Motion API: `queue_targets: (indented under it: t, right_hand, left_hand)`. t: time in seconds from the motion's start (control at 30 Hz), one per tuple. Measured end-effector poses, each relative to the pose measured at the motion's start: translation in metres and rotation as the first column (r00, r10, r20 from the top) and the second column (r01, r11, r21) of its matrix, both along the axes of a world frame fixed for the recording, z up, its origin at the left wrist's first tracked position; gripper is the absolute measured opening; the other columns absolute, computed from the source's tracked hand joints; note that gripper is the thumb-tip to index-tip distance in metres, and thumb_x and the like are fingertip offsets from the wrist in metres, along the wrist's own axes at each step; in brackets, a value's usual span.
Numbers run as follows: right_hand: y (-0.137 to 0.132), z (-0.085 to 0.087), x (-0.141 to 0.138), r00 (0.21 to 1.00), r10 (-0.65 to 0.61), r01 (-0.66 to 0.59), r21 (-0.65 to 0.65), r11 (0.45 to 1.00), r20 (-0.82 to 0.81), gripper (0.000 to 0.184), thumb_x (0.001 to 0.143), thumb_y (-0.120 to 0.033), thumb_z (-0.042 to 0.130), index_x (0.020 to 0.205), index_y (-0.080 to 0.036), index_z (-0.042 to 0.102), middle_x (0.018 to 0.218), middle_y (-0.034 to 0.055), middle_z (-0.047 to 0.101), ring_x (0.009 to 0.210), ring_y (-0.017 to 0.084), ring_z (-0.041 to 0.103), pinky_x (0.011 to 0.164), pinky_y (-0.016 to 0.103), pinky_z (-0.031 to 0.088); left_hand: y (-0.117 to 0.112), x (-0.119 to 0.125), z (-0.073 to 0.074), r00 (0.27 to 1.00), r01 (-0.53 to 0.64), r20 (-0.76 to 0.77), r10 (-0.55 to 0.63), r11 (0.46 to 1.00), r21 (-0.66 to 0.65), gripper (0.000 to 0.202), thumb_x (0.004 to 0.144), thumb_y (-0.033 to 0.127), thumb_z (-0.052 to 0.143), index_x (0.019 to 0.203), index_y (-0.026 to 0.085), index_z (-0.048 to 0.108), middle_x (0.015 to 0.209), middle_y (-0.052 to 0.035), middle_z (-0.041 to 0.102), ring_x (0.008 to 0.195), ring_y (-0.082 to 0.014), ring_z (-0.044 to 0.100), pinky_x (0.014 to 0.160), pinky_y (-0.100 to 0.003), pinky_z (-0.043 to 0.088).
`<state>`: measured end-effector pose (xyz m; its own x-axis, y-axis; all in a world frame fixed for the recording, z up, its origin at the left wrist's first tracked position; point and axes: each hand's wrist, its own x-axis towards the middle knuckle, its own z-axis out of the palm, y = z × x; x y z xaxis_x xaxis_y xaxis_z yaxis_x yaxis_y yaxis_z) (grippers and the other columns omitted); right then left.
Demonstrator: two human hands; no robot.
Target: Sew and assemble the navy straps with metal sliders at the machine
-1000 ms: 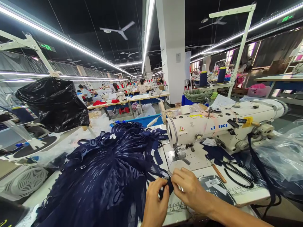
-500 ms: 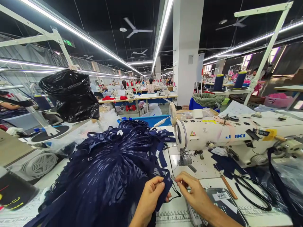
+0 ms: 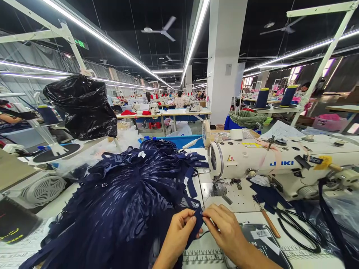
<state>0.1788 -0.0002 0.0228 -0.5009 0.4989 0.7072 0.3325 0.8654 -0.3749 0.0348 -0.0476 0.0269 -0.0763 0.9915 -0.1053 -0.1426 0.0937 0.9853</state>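
Note:
My left hand (image 3: 178, 229) is closed, pinching a navy fabric strip (image 3: 194, 233) between thumb and fingers. At the strip's right edge, the thumb and fingertips of my right hand (image 3: 226, 228) are pressed together on it; anything small between them is hidden. A thin dark cord or strap end (image 3: 206, 233) shows under the right fingers. To the left, a large heap of navy straps and sheer fabric pieces (image 3: 131, 198) spreads over the table, bunched together. Just beyond my hands stands a white JUKI sewing machine (image 3: 252, 158), its needle area near the strip.
Right of my hands are a dark metal tray (image 3: 265, 246), a wooden-handled pointed tool (image 3: 270, 224) and black scissors (image 3: 301, 229). A ruler scale (image 3: 203, 257) runs along the front. A black plastic bag (image 3: 81, 108) hangs at left. Other people sit at machines farther back.
My right hand has moved left and its fingertips have come onto the strip's edge. My left hand keeps its pinch. The view has shifted slightly.

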Motion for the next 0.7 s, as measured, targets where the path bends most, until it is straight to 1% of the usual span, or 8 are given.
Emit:
queue_targets:
  t: [0.13, 0.23, 0.33, 0.37, 0.43, 0.53, 0.6, 0.7]
  right_hand:
    - [-0.002, 0.003, -0.004, 0.996, -0.072, 0.063, 0.164, 0.984, 0.054, 0.023, 0.085, -0.008, 0.033, 0.073, -0.015, 0.052, 0.064, 0.0025, 0.051, 0.055, 0.014, 0.039, 0.053, 0.028, 0.029]
    - [-0.003, 0.002, -0.007, 0.987, -0.122, 0.089, 0.271, 0.958, 0.107, 0.031, 0.084, -0.004, 0.029, 0.064, -0.015, 0.049, 0.058, 0.0022, 0.046, 0.051, 0.014, 0.035, 0.052, 0.028, 0.026]
    - [-0.001, 0.005, -0.007, 0.983, -0.108, 0.055, 0.321, 0.946, 0.149, 0.033, 0.083, -0.003, 0.027, 0.061, -0.016, 0.047, 0.057, 0.0013, 0.043, 0.05, 0.014, 0.033, 0.052, 0.028, 0.025]
    - [0.001, 0.006, -0.006, 0.984, -0.095, 0.044, 0.313, 0.949, 0.15, 0.032, 0.083, -0.004, 0.027, 0.06, -0.016, 0.046, 0.056, 0.0008, 0.043, 0.05, 0.013, 0.034, 0.052, 0.028, 0.025]
    - [0.008, 0.009, -0.001, 0.992, -0.081, 0.058, 0.227, 0.972, 0.094, 0.029, 0.082, -0.006, 0.031, 0.06, -0.017, 0.045, 0.057, 0.0, 0.042, 0.051, 0.012, 0.035, 0.052, 0.027, 0.026]
    - [0.019, 0.01, 0.009, 0.989, -0.123, 0.118, -0.067, 0.991, -0.081, 0.021, 0.08, -0.01, 0.036, 0.063, -0.018, 0.043, 0.058, -0.0011, 0.041, 0.053, 0.011, 0.039, 0.05, 0.024, 0.029]
    - [0.023, 0.007, 0.014, 0.983, -0.14, 0.112, -0.215, 0.97, -0.122, 0.018, 0.08, -0.013, 0.036, 0.064, -0.019, 0.04, 0.058, -0.0018, 0.04, 0.053, 0.011, 0.039, 0.049, 0.023, 0.03]
    - [0.021, 0.0, 0.016, 0.994, -0.093, 0.077, -0.229, 0.97, -0.06, 0.023, 0.081, -0.015, 0.035, 0.058, -0.02, 0.033, 0.054, -0.0026, 0.038, 0.05, 0.011, 0.037, 0.048, 0.024, 0.029]
  left_hand:
    - [-0.005, 0.004, 0.007, 0.971, -0.018, -0.235, 0.038, 0.996, 0.089, 0.026, 0.073, 0.04, 0.053, 0.07, 0.015, 0.059, 0.055, -0.0022, 0.056, 0.05, -0.0127, 0.047, 0.053, -0.024, 0.039]
    - [-0.011, 0.008, 0.012, 0.785, -0.082, -0.591, 0.184, 0.977, 0.196, 0.019, 0.074, 0.032, 0.051, 0.069, 0.018, 0.063, 0.061, -0.0049, 0.06, 0.06, -0.0176, 0.05, 0.059, -0.027, 0.037]
    - [-0.013, 0.011, 0.015, 0.633, -0.068, -0.737, 0.236, 0.966, 0.25, 0.018, 0.075, 0.028, 0.049, 0.069, 0.021, 0.065, 0.065, -0.0067, 0.062, 0.067, -0.0206, 0.051, 0.062, -0.028, 0.036]
    - [-0.013, 0.011, 0.015, 0.649, -0.068, -0.725, 0.23, 0.967, 0.245, 0.018, 0.075, 0.028, 0.049, 0.069, 0.021, 0.065, 0.065, -0.0068, 0.061, 0.067, -0.0206, 0.051, 0.061, -0.028, 0.037]
    - [-0.012, 0.011, 0.014, 0.772, -0.079, -0.61, 0.18, 0.979, 0.188, 0.019, 0.074, 0.033, 0.051, 0.071, 0.02, 0.064, 0.063, -0.0062, 0.061, 0.064, -0.0197, 0.052, 0.06, -0.027, 0.039]
    - [-0.01, 0.008, 0.014, 0.959, -0.067, -0.268, 0.086, 0.994, 0.081, 0.027, 0.073, 0.041, 0.053, 0.074, 0.016, 0.061, 0.056, -0.0041, 0.059, 0.053, -0.0152, 0.051, 0.054, -0.024, 0.04]
    - [-0.009, 0.007, 0.014, 0.991, -0.08, -0.103, 0.086, 0.995, 0.062, 0.031, 0.07, 0.044, 0.056, 0.07, 0.014, 0.06, 0.052, -0.003, 0.059, 0.048, -0.0119, 0.049, 0.051, -0.022, 0.038]
    - [-0.008, 0.006, 0.013, 0.991, -0.131, 0.012, 0.131, 0.991, 0.03, 0.032, 0.065, 0.044, 0.062, 0.069, 0.013, 0.059, 0.051, -0.0022, 0.059, 0.046, -0.01, 0.048, 0.05, -0.02, 0.037]
